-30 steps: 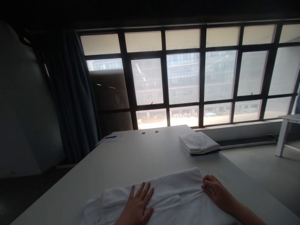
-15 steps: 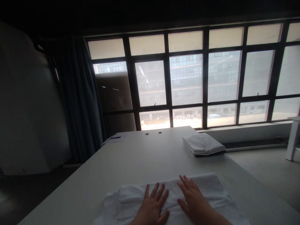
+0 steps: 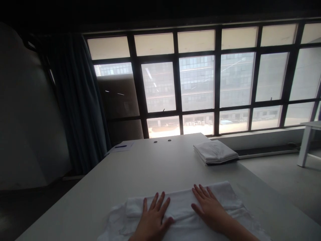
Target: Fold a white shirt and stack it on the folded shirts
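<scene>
A white cloth garment [image 3: 184,201] lies across the near part of the table, its far edge folded over into a long band. My left hand [image 3: 154,217] rests flat on the left half of this band, fingers spread and palm down. Over on the right half, my right hand [image 3: 209,209] also lies flat with its fingers stretched out. Neither hand grips the fabric. Wrinkles show between and beside the hands. The nearest part of the garment runs out of the bottom of the view.
A stack of folded white cloths [image 3: 215,152] sits at the table's right edge, with something dark beneath it. Papers with a blue pen [image 3: 120,146] lie at the far left corner. Two round cable holes [image 3: 155,142] mark the far end of the white table [image 3: 155,167].
My left hand has slid left along the folded band, widening the gap between the hands. The right hand has shifted only slightly. The camera view has turned a little to the right.
</scene>
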`<action>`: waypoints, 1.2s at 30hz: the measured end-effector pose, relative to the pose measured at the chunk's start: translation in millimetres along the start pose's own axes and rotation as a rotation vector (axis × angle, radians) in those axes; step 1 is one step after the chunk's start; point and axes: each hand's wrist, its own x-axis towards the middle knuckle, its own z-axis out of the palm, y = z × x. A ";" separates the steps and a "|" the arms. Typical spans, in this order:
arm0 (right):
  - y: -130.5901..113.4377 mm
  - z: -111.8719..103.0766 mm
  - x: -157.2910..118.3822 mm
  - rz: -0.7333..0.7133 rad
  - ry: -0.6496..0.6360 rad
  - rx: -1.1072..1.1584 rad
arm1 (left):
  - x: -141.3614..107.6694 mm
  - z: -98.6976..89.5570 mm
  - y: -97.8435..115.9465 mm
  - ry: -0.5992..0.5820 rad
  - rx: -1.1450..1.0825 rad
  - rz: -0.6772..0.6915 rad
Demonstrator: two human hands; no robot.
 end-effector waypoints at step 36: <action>140.5 -55.0 0.3 0.490 0.240 -0.218 | -13.2 -48.8 -140.2 0.284 -0.059 -0.448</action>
